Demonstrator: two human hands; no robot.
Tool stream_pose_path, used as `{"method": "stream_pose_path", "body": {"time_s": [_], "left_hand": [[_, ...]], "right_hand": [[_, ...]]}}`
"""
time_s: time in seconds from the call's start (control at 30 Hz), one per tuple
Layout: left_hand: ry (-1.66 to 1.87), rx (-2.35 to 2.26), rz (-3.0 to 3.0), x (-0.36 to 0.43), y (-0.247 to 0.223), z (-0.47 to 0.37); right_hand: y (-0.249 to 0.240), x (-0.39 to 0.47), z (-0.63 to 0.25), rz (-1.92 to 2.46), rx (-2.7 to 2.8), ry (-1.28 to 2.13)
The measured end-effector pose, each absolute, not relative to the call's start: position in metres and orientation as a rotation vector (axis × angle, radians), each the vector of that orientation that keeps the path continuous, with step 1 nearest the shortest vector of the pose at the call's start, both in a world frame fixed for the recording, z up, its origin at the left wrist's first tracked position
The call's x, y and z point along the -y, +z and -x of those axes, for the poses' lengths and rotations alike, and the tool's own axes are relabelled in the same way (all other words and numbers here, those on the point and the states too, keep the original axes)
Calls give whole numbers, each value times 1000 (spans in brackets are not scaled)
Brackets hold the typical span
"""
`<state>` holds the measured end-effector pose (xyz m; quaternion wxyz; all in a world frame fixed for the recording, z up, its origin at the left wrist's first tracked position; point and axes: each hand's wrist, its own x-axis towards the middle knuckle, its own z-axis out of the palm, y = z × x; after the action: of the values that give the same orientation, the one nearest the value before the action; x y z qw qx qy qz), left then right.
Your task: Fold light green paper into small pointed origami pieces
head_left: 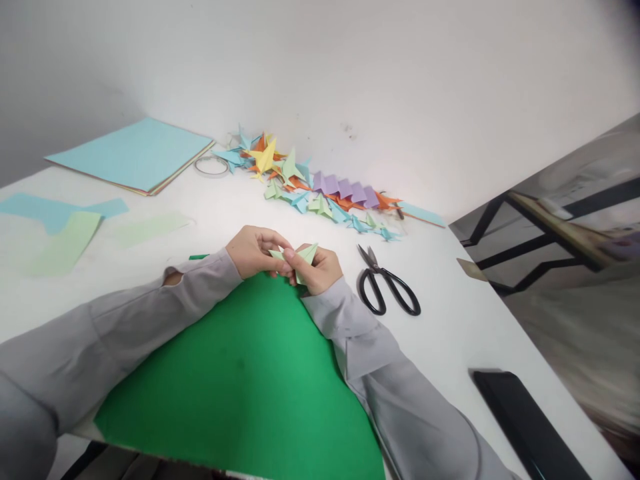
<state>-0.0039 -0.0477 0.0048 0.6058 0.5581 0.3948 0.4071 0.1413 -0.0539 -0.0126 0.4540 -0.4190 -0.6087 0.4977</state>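
Observation:
Between my two hands is a small folded pale green origami crane (306, 254), its pointed tips sticking out past the fingers. My left hand (259, 252) pinches it from the left side, fingers closed. From the right, my right hand (320, 268) grips its body with the thumb on top. Part of the paper is covered by the fingers. Both hands are just above the far end of a green sheet (240, 373) lying on the white table. Black-handled scissors (383, 283) lie slightly open to the right of my right hand.
Several folded paper cranes in yellow, orange, blue and green (265, 159) and purple folded pieces (345, 189) line the wall. A stack of coloured paper (135, 157) lies at back left beside a wire ring (211, 166). Paper scraps (70, 243) lie left, a black phone-like object (525, 420) right.

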Motion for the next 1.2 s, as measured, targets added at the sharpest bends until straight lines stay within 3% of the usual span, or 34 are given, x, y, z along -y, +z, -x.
{"method": "stream_pose_path", "body": {"time_s": [0.57,1.2], "left_hand": [[908,-868,-1276,44,2,5],[1000,-939,-990,44,7,4]], "right_hand": [[-12,56,-142,1095,1467,1240],[-11,50,-144,988,1169,1515]]}}
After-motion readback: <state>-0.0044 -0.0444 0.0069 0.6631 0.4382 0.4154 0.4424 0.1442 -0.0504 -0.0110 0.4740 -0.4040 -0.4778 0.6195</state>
